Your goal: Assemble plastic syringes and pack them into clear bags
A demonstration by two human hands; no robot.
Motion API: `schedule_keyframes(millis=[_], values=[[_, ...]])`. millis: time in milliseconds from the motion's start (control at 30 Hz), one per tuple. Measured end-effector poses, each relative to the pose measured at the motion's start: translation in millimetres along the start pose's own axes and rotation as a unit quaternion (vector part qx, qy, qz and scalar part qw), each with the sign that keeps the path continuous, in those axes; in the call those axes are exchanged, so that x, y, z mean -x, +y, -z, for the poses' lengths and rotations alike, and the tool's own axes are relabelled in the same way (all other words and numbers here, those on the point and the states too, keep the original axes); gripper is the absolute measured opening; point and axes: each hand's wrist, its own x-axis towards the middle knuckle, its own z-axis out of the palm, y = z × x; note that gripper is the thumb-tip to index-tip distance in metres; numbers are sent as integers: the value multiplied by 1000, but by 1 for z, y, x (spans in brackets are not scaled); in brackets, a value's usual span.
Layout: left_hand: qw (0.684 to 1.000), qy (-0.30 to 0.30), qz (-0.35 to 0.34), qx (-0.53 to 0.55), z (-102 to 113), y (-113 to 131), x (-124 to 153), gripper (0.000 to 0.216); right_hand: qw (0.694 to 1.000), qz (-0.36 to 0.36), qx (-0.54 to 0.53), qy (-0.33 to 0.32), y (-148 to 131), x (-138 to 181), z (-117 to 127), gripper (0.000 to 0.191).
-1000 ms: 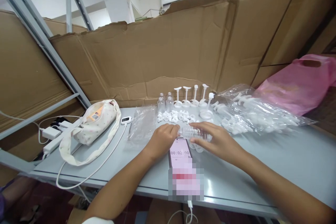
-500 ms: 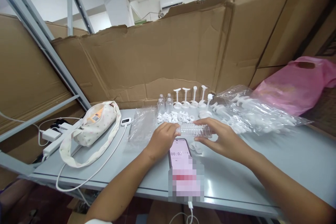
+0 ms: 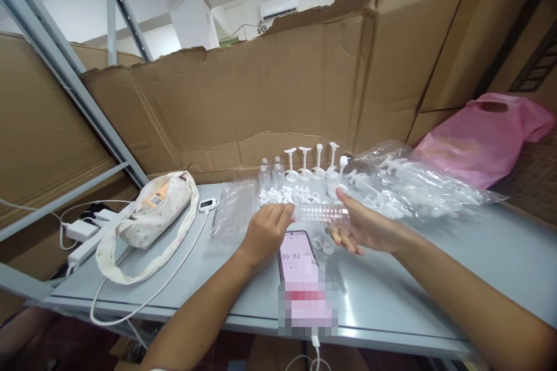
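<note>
A clear ribbed plastic bottle point(image 3: 324, 213) lies sideways in the air above the table. My left hand point(image 3: 270, 226) is closed round its left end, with the fingertips pinched together there. My right hand point(image 3: 354, 226) is open at the other end, thumb up and fingers spread, its palm at or very near the bottle's base. Below them a phone point(image 3: 298, 261) with a timer on its screen lies on the table. White ring-shaped plastic pieces point(image 3: 324, 243) rest just under my right hand. Behind the bottle is a pile of small white plastic parts point(image 3: 289, 194).
Several clear bottles point(image 3: 270, 175) and white pump-like parts point(image 3: 319, 162) stand at the back. To the right are a clear bag of white parts point(image 3: 435, 185) and a pink bag point(image 3: 483, 139). A fabric pouch point(image 3: 156, 208), power strip point(image 3: 98, 232) and cable occupy the left.
My right hand has let go its finger grip on the bottle, and its fingers have spread downward with the palm turned to the base. My left hand keeps its hold.
</note>
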Motion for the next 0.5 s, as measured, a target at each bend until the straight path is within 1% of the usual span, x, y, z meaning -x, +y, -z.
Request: schedule_keyframes(millis=[33, 67, 100, 133, 167, 200, 233, 300, 400, 500], values=[[999, -8, 21, 32, 0, -1, -1, 22, 997, 39, 39, 45, -1, -2, 9, 68], [997, -14, 47, 64, 0, -1, -2, 22, 984, 83, 91, 126, -2, -6, 19, 62], [992, -19, 76, 95, 1, -1, -3, 22, 951, 122, 166, 230, -3, -10, 30, 54], [987, -25, 105, 122, 1, 0, -4, 21, 897, 152, 258, 325, -3, -15, 41, 46], [981, -32, 128, 142, 1, 1, -5, 20, 839, 164, 329, 401, -2, -21, 52, 44], [976, -42, 145, 155, 2, 2, -5, 20, 799, 175, 376, 436, -1, -27, 62, 43], [973, -54, 154, 164, 2, 3, -5, 20, 778, 181, 402, 447, 1, -35, 70, 42], [969, -79, 158, 170, 2, 5, -5, 20, 770, 191, 414, 447, 5, -50, 80, 41], [968, -108, 158, 165, 2, 6, -5, 19, 773, 210, 406, 439, 11, -69, 83, 29], [966, -123, 169, 154, 2, 5, -4, 20, 781, 235, 383, 434, 13, -74, 80, 14]])
